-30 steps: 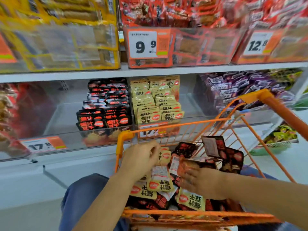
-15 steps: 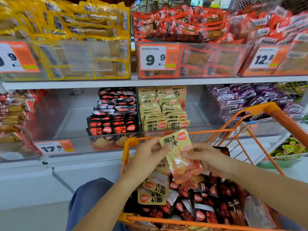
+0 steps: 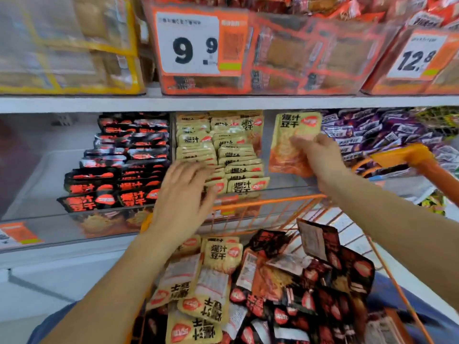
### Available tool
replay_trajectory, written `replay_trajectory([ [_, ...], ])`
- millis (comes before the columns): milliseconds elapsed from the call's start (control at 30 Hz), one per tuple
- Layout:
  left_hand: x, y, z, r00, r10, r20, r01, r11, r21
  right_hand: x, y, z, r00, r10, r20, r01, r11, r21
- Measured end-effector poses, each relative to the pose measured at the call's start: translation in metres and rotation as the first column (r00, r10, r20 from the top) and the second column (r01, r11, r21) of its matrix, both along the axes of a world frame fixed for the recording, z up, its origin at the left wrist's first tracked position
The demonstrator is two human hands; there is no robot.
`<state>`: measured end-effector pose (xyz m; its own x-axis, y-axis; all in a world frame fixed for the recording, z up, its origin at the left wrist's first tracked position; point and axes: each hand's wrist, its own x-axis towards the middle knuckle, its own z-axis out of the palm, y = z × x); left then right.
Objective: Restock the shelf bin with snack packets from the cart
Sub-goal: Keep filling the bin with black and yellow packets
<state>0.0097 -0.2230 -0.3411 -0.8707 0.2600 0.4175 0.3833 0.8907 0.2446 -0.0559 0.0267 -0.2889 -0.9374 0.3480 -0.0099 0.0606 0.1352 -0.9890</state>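
Right hand [image 3: 316, 155]: raised in front of the middle shelf, fingers and thumb pinching one beige-and-orange snack packet with black lettering [image 3: 291, 142]. Packet held upright, above the cart and just right of the beige rows in the bin.

Left hand [image 3: 183, 192]: fingers spread and nearly straight, holding nothing, fingertips resting on the front rows of beige packets.

Clear plastic shelf bin [image 3: 285, 189], middle shelf: two columns of upright beige snack packets [image 3: 238, 155], front row reaching the bin's front wall. Bare space in the bin to the right of these rows, behind the held packet.

Adjoining section, left: black-and-red snack packets [image 3: 119, 170] in matching stepped rows.

Adjoining section, right: loose heap of purple wrapped snacks [image 3: 372, 135].

Orange wire shopping cart [image 3: 268, 202], just in front of the shelf: mixed pile of loose beige packets [image 3: 198, 289] on its left and dark red-and-black packets [image 3: 310, 289] on its right.

Upper shelf: orange-trimmed clear bins of red packets, with a white price label reading 9.9 [image 3: 188, 43] and a second label reading 12.8 [image 3: 414, 55]; a yellow-trimmed bin [image 3: 69, 45] at far left, blurred.
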Motion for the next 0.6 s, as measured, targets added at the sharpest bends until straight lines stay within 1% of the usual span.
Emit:
replay_trajectory([
  [33, -0.001, -0.003, -0.004, 1.0, -0.017, -0.009, 0.017, 1.0, -0.014, -0.015, 0.0, -0.009, 1.0, 0.002, 0.007, -0.002, 0.998, 0.063],
  [133, -0.003, -0.007, -0.005, 0.999, -0.028, -0.018, 0.029, 0.998, 0.06, -0.066, -0.002, -0.039, 0.998, 0.02, 0.054, -0.035, 0.955, 0.295],
  [300, -0.007, -0.003, -0.004, 0.999, -0.033, -0.01, 0.033, 0.999, 0.032, -0.138, -0.024, -0.057, 0.979, 0.029, 0.203, -0.121, 0.882, 0.455],
  [367, -0.009, -0.004, -0.005, 0.999, -0.032, -0.007, 0.032, 0.999, 0.034, -0.159, -0.025, -0.065, 0.961, 0.073, 0.268, -0.181, 0.897, 0.403],
  [433, -0.01, -0.004, -0.004, 1.0, -0.015, -0.023, 0.016, 0.999, 0.036, -0.163, -0.027, -0.077, 0.96, 0.091, 0.265, -0.182, 0.922, 0.341],
  [533, -0.014, 0.0, -0.005, 1.0, 0.003, -0.03, -0.002, 0.999, 0.051, -0.169, -0.023, -0.104, 0.969, 0.039, 0.245, -0.135, 0.912, 0.388],
  [600, -0.015, 0.001, -0.005, 1.0, 0.011, -0.029, -0.009, 0.999, 0.051, -0.167, -0.023, -0.109, 0.974, -0.007, 0.226, -0.084, 0.917, 0.39],
])
